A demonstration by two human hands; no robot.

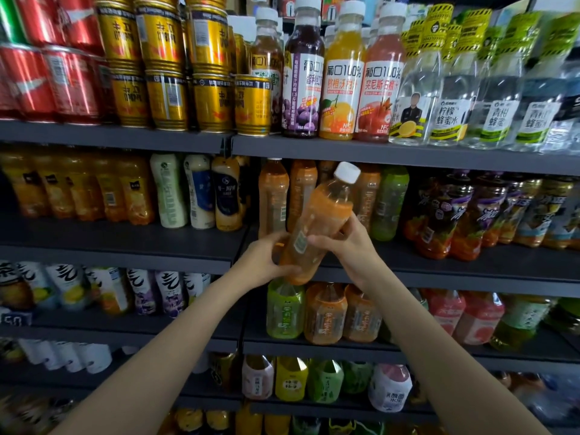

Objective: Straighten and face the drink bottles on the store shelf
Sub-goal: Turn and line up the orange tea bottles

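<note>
An orange drink bottle [317, 221] with a white cap is held in front of the second shelf [439, 271], tilted with its cap up and to the right. My left hand [266, 262] grips its base from the left. My right hand [348, 243] grips its middle from the right. Its barcode label faces me. Behind it stand more orange bottles [272, 196] and a green bottle [390, 202] in the same row.
Juice bottles [340, 76] and gold cans [213, 98] fill the top shelf. Dark-labelled bottles [445, 215] stand right of the held bottle. Green and orange bottles [324, 312] sit on the shelf just below my hands. Shelf edges jut out at each level.
</note>
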